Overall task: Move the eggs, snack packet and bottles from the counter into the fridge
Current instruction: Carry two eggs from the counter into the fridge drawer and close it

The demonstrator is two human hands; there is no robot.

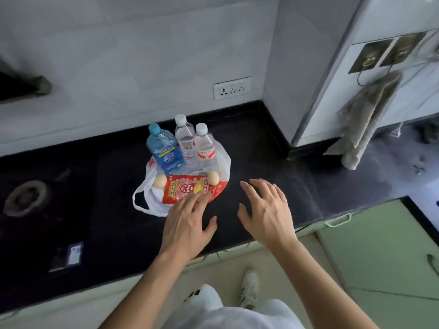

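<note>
Both forearms are reaching in from the bottom of the view, over pale trousers and a white shoe. Left hand [187,219] is spreading open, palm down, its fingertips [202,197] just overlapping the near edge of the red snack packet [184,188]; it is gripping nothing. Right hand [266,210] is hovering open beside it over bare counter, fingers splayed, also empty.

That packet is lying flat on a white plastic bag [152,198] spread on the dark counter [297,186]. One egg [160,181] is sitting at the packet's left end and a second egg [213,177] at its right end, each touching or nearly touching it. Behind them three bottles are standing upright in a tight cluster: a blue bottle [165,150], a clear bottle [185,138] and a red-labelled bottle [206,149]. No fridge is showing, so nothing appears stowed yet.

Judging from the hands, the first pickup is beginning, likely the packet. Pinching it by its near edge and lifting straight up would be wise, since sliding it sideways could nudge either egg into rolling. Steadying the right-hand egg with the free hand, or taking the eggs first, would be lowering that risk.

Further out, a wall socket [232,87] is sitting above the counter and a grey cloth [365,119] is hanging at the right.
</note>
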